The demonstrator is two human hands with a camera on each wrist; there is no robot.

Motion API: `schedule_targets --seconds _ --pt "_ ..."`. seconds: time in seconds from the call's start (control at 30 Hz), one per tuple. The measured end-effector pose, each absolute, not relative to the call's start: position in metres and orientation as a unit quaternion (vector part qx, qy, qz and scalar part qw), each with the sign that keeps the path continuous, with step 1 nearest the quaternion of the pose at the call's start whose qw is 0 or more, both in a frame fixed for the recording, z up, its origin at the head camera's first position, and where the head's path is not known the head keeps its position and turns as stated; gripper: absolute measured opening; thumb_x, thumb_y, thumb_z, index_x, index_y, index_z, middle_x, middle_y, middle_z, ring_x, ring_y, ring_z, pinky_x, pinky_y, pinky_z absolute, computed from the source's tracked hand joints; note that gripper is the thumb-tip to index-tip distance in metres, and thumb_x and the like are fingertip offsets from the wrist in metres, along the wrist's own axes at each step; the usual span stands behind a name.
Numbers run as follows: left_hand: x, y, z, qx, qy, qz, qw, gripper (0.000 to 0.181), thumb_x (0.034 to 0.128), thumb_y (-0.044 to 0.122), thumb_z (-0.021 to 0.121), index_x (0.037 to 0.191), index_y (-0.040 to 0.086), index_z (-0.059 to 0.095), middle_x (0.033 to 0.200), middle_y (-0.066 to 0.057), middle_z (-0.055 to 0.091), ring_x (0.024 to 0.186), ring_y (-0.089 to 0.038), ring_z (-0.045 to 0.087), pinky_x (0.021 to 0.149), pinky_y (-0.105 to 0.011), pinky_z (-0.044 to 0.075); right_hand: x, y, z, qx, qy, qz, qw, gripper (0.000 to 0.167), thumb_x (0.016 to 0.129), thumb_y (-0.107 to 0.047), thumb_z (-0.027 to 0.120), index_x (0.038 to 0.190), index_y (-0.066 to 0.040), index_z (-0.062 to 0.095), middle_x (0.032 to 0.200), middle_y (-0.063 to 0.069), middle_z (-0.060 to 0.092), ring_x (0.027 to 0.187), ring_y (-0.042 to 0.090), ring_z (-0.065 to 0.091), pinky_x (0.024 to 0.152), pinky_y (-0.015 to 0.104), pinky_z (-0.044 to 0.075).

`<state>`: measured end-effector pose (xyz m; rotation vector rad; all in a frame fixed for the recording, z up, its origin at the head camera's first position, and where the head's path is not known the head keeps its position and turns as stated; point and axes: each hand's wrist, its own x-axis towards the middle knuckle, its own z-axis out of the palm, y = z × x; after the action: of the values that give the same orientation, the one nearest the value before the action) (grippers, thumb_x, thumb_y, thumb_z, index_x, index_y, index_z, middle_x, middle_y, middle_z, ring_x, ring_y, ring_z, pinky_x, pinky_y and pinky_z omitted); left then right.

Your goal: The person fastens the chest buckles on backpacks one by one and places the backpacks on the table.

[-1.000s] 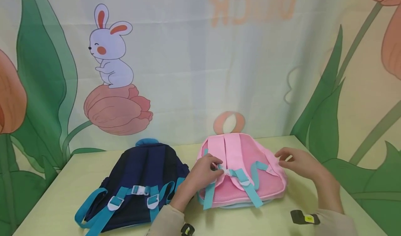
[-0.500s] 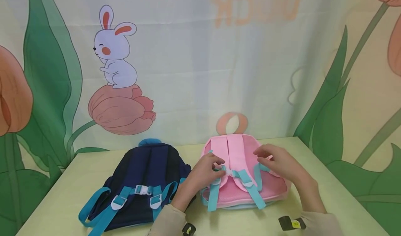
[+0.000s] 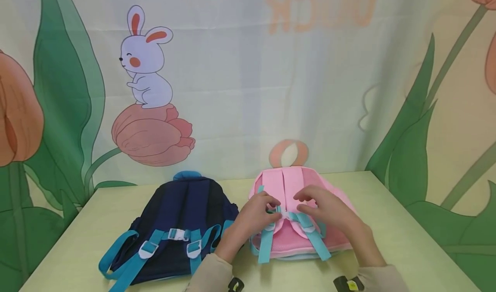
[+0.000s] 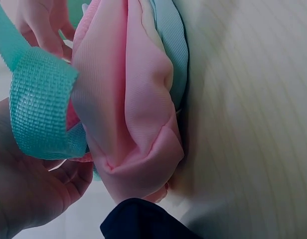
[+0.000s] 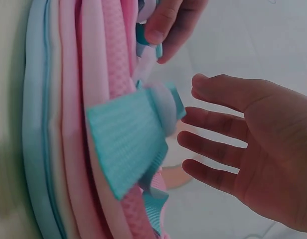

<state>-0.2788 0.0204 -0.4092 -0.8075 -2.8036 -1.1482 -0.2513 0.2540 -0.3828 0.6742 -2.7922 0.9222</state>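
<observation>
A pink backpack [image 3: 293,180] lies on the table with its shoulder straps facing up. Teal webbing and a white chest buckle [image 3: 285,215] cross its middle. My left hand [image 3: 253,214] pinches the teal strap just left of that buckle; the right wrist view shows the thumb [image 5: 156,32] pressed on the webbing. My right hand [image 3: 329,208] hovers over the bag, right of the buckle. In the right wrist view its fingers are spread and apart from the loose teal strap end [image 5: 126,142]. A teal loop [image 4: 44,104] hangs before my left hand in the left wrist view.
A navy backpack [image 3: 193,193] lies left of the pink one, with blue straps and a white buckle [image 3: 178,234] across it. Both bags rest on a pale yellow table [image 3: 379,223]. Behind stands a printed curtain [image 3: 232,89] with a rabbit and tulips.
My right hand has moved left from the pink backpack's right edge to near the buckle. My left hand keeps its pinch on the strap. The head view has shifted slightly.
</observation>
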Motion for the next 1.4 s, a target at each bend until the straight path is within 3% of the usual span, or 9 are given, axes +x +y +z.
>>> schedule_targets --seconds 0.37,0.8,1.4 --pt "-0.280 0.020 -0.408 -0.255 -0.897 -0.360 0.004 0.030 0.0842 0.025 0.077 0.110 0.011 0.075 0.101 -0.003 0.065 0.089 -0.014 0.063 0.074 -0.024 0.052 -0.256 0.242 -0.395 0.221 -0.933 0.282 0.047 0.024 0.093 -0.022 0.068 0.116 -0.018 0.068 0.113 -0.001 0.068 0.109 0.021 0.061 0.095 0.044 0.051" --pt "-0.281 0.018 -0.410 -0.247 -0.901 -0.357 -0.002 0.030 0.0835 0.028 0.078 0.109 0.012 0.074 0.099 -0.001 0.064 0.085 -0.010 0.060 0.070 -0.021 0.050 -0.262 0.231 -0.407 0.209 -0.949 0.232 0.037 0.018 0.085 -0.021 0.078 0.102 -0.019 0.071 0.094 -0.010 0.065 0.088 0.011 0.060 0.079 0.030 0.052" --pt "-0.281 0.017 -0.409 -0.261 -0.896 -0.360 -0.001 0.026 0.0886 0.023 0.073 0.111 0.010 0.073 0.101 -0.003 0.065 0.085 -0.011 0.059 0.072 -0.023 0.049 -0.261 0.233 -0.404 0.189 -0.950 0.246 0.028 0.018 0.085 -0.018 0.077 0.103 -0.018 0.071 0.094 -0.008 0.068 0.087 0.009 0.061 0.084 0.035 0.054"
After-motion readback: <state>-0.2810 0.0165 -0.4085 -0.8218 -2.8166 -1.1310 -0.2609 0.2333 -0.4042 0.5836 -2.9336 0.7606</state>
